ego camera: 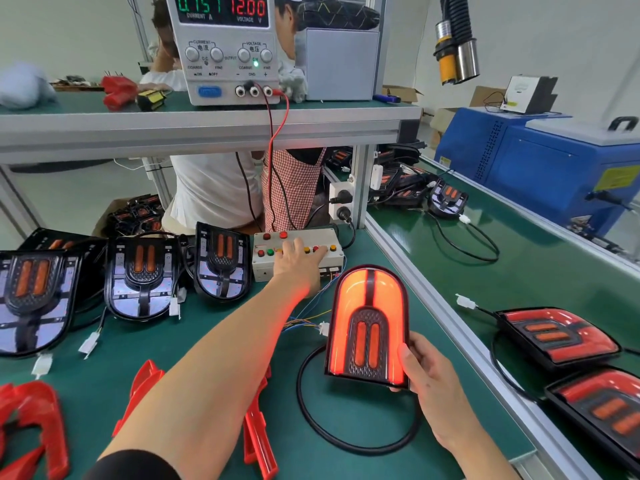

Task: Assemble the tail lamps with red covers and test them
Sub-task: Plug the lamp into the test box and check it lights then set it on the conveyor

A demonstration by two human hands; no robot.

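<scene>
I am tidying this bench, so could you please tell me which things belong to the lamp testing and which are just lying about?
In use:
lit tail lamp in the right hand
button box under the left hand
power supply
loose red covers
uncovered lamps

Lying about:
blue machine
red tool on the shelf

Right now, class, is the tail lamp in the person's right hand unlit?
No. The tail lamp held by the right hand glows bright red while the left hand presses the button box.

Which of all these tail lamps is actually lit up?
The one the right hand holds upright, the lit lamp: its red cover glows; the others stay dark.
</scene>
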